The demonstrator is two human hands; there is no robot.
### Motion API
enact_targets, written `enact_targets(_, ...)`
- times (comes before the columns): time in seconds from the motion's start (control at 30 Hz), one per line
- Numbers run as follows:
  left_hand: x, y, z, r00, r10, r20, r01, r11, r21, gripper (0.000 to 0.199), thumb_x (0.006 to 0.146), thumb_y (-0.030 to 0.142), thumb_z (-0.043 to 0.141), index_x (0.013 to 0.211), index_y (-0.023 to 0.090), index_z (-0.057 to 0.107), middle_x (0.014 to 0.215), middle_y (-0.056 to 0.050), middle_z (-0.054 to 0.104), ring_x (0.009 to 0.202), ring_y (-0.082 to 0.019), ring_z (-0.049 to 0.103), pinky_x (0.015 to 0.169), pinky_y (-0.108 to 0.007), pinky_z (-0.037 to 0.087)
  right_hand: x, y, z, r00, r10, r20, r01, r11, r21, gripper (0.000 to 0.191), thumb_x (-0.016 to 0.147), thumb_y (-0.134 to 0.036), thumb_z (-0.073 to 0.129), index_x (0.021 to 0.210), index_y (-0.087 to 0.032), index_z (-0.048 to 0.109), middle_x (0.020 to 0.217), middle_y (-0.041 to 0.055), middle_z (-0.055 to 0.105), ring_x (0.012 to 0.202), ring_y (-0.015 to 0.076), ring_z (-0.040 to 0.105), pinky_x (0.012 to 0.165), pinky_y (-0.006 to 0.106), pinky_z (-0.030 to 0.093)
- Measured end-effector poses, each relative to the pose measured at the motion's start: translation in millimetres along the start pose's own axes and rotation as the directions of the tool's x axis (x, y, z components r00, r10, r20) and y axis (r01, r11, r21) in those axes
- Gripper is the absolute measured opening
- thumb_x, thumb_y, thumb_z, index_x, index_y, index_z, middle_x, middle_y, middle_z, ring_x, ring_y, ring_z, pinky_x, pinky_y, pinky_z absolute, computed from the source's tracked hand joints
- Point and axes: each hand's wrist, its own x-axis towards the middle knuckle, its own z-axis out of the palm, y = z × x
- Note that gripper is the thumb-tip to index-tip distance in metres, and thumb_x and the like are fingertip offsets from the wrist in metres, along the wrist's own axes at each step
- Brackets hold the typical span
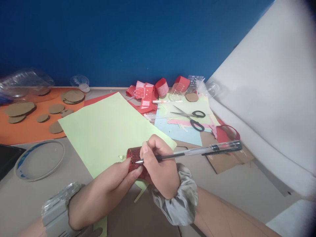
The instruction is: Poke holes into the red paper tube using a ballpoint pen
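Observation:
My left hand (123, 179) is closed around a small red paper roll (134, 152) covered with a black crisscross pattern. In my right hand (160, 164) a black gel pen (195, 151) is gripped between thumb and fingers. Its metal tip meets or nearly meets the roll's surface, close to my left thumb; actual contact I cannot make out. Part of the roll is hidden behind my fingers. Both hands are over the lower corner of a light green paper sheet (108, 128). A narrow green strip (141, 194) shows just below the roll.
Black-handled scissors (190, 115) lie spread on coloured papers at the right. Cardboard discs (55, 108) rest on orange paper (49, 98) at the left, near a tape ring (61, 161). Red paper pieces (148, 93) and clear plastic (27, 82) sit by the blue wall (138, 39).

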Motion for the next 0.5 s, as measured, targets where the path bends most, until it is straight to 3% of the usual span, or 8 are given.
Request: enact_targets(0.5,-4.3,-2.8,-0.9,0.999,0.033,0.035,-0.032,0.999,-0.025,0.023,0.107,0.026,0.04,0.102,0.023,0.062,0.095,0.003,0.073,0.087,-0.016,0.066,0.084,-0.02,0.053,0.5,0.0,-1.1,0.999,-0.043,0.007,0.043,0.999,0.004,0.036,0.099,-0.033,0.054,0.068,-0.024,0.039,0.059,-0.0073,0.037,0.054,0.011,0.035,0.052,0.025,0.033)
